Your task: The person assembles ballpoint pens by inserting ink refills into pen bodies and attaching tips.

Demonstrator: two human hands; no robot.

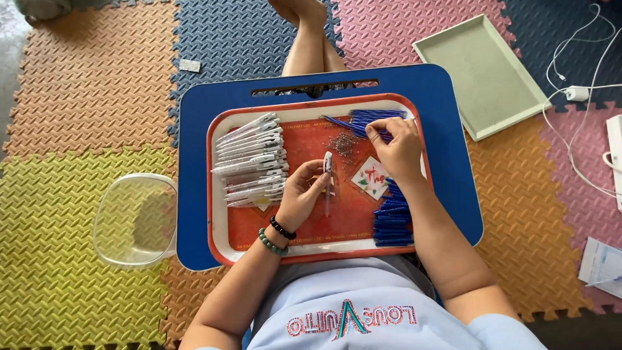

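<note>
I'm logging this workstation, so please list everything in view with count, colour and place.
Pen barrels: a stack, white, tray's left side.
Refills: many, blue, tray's right side and top.
Springs: small pile, metallic, tray centre.
Tray: one, red with white rim, on lap desk.
Lap desk: one, blue.
Clear bowl: one, left on mat.
Pale green tray: one, upper right.
Charger and cable: white, far right.
Foam mats: multicoloured floor.
Left hand: holds a white pen.
Right hand: on the top refills.
</note>
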